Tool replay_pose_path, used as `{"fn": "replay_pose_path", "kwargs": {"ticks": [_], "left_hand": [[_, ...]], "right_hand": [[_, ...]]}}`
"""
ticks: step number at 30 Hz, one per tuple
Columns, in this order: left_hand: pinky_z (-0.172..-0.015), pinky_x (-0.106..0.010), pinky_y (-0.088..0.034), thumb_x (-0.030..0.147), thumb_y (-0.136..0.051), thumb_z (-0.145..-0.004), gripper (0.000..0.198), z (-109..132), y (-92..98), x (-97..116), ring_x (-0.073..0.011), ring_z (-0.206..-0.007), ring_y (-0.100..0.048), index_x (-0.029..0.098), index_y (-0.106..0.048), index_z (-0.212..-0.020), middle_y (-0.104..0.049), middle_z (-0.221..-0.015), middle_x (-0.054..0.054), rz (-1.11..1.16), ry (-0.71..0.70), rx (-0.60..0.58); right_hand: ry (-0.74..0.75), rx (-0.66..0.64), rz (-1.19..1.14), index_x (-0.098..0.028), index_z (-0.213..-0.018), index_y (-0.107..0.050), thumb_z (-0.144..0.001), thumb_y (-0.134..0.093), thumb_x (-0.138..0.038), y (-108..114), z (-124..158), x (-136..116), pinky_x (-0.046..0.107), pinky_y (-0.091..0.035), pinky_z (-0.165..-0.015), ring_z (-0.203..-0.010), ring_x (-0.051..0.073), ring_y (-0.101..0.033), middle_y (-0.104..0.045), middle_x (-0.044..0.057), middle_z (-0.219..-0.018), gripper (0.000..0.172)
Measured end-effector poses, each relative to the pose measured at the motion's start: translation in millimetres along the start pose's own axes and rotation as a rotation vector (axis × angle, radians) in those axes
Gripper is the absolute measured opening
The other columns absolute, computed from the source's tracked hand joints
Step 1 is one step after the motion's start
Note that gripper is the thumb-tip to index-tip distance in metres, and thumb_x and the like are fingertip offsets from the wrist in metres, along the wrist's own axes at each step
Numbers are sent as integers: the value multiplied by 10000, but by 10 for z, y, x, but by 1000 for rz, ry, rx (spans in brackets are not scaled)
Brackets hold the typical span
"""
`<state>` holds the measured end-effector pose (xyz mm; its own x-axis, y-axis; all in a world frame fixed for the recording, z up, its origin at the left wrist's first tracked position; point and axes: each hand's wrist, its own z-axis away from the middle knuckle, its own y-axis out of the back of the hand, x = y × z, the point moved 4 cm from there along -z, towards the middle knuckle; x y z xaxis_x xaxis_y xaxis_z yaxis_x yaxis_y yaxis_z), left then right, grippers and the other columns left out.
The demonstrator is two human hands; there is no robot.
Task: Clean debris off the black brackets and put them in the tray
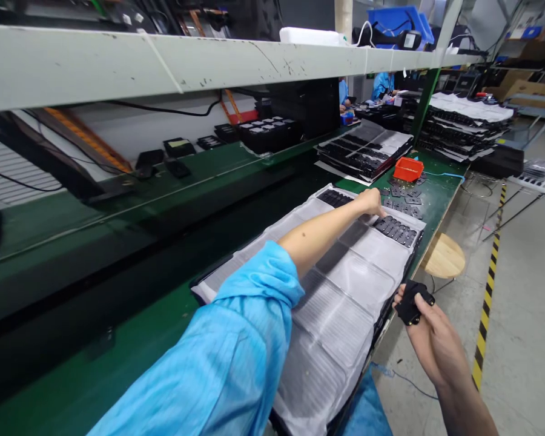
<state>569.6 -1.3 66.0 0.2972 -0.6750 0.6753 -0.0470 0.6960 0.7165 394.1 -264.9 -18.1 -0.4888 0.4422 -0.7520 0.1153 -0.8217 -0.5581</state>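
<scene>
My left hand (370, 202) reaches across to the far end of a long tray lined with white translucent sheet (358, 248). Its fingers point down and are drawn together at the sheet, beside a row of small black parts (395, 230); whatever the fingertips pinch is hidden. More black parts (333, 197) lie in the tray's far left corner, partly behind my forearm. Off the bench's right edge, my right hand (429, 324) is closed around black flat plastic pieces (411, 301), the thumb on top. Small brassy spots show on their edges.
Loose black plates (406, 200) lie on the green bench past the tray, by a red bin (409, 169). Stacked trays (366, 150) stand farther back. A pale shelf beam (236, 60) crosses overhead. A wooden stool (444, 255) stands right of the bench. People in blue work beyond.
</scene>
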Motion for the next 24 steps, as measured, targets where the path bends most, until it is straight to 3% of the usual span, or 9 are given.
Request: {"fn": "replay_pose_path", "kwargs": {"ticks": [3, 5, 7, 9, 12, 17, 21, 24], "left_hand": [[-713, -256, -546, 381, -1019, -665, 383, 382, -118, 113, -168, -739, -736, 160, -708, -703, -771, -757, -48, 78, -75, -85], [-633, -246, -501, 467, -987, -705, 395, 738, -338, 171, -147, -679, -711, 151, -757, -767, -769, -756, -43, 213, -173, -342], [-626, -244, -483, 473, -1009, -653, 421, 1100, -550, 200, -130, -661, -678, 147, -783, -796, -759, -738, -29, 383, -266, -561], [-659, -247, -498, 400, -1031, -609, 400, 1354, -691, 179, -115, -649, -650, 141, -764, -757, -741, -706, -10, 522, -275, -603], [-653, -231, -484, 226, -955, -702, 238, 1523, -777, 136, -90, -606, -606, 137, -734, -708, -692, -639, 25, 604, -220, -507], [-576, -194, -427, 85, -765, -864, 171, 1395, -556, 145, -64, -580, -589, 144, -719, -711, -678, -654, 36, 597, -105, -304], [-580, -198, -448, 104, -765, -906, 209, 940, -157, 59, -77, -604, -616, 148, -696, -713, -689, -674, 17, 470, 39, -73], [-571, -218, -434, 113, -787, -900, 310, 551, 35, -65, -90, -554, -550, 149, -623, -639, -597, -557, 23, 386, 105, 17]], "right_hand": [[45, 66, -6, -209, -964, -845, -694, -988, -482, -17, -46, -65, 553, -579, -1145, -1189, 333, -746, -833, 105, -1102, 409], [91, 48, -7, -231, -1017, -837, -728, -967, -484, -60, -89, -102, 542, -559, -1168, -1218, 311, -733, -831, 84, -1135, 405], [144, 7, 1, -248, -1081, -819, -770, -943, -497, -115, -128, -121, 533, -536, -1190, -1235, 291, -723, -826, 71, -1158, 418], [180, -22, 14, -251, -1118, -795, -786, -939, -510, -152, -152, -110, 523, -526, -1196, -1228, 279, -725, -820, 68, -1169, 445], [191, -12, 37, -252, -1112, -756, -773, -964, -494, -139, -169, -56, 494, -547, -1167, -1185, 261, -742, -815, 64, -1175, 466], [265, 46, 89, -238, -1042, -738, -773, -965, -507, -54, -195, -62, 464, -597, -1097, -1132, 254, -771, -822, 73, -1131, 443], [300, 39, 84, -204, -1012, -757, -765, -969, -524, -70, -192, -137, 500, -609, -1088, -1091, 279, -804, -837, 115, -1127, 456], [256, 5, 94, -193, -1029, -769, -770, -973, -520, -84, -157, -151, 512, -614, -1091, -1083, 288, -815, -839, 134, -1151, 464]]}}
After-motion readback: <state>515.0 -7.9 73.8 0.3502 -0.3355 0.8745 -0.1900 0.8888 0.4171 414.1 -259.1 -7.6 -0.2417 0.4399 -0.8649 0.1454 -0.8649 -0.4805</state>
